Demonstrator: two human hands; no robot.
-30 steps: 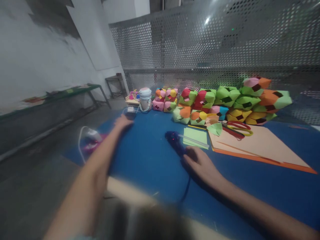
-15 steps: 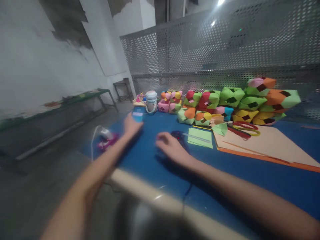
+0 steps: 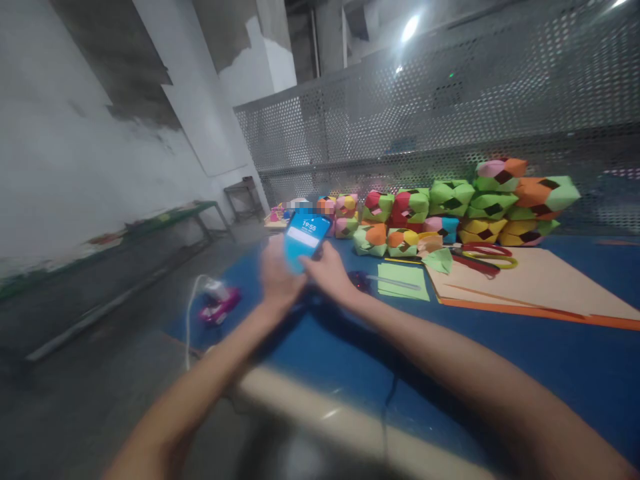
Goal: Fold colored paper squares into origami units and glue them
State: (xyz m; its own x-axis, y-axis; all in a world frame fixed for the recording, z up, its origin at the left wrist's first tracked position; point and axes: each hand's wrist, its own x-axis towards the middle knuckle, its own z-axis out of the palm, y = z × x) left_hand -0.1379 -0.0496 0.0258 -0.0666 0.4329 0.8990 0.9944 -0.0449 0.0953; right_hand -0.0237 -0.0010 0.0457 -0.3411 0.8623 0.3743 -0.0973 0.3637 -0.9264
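A smartphone (image 3: 306,233) with a lit blue screen showing 19:55 is held up over the blue table. My left hand (image 3: 280,277), slightly blurred, is wrapped round its left side and lower end. At the lower right edge of the phone, my right hand (image 3: 330,272) grips it too, thumb by the screen; its other fingers are partly hidden. Just right of my right hand lies a dark object (image 3: 359,281) with a small red light, partly covered by the wrist.
Folded-paper blocks (image 3: 453,198) are stacked along the back before a perforated metal panel (image 3: 390,133). Green paper sheets (image 3: 403,281), scissors (image 3: 487,257) and large peach sheets (image 3: 545,280) lie at right. A purple object (image 3: 220,307) with a white cable sits at the left edge.
My left hand has lifted the phone from the table and brought it right and nearer. My right hand has moved in and taken hold of it as well. The view has shifted slightly.
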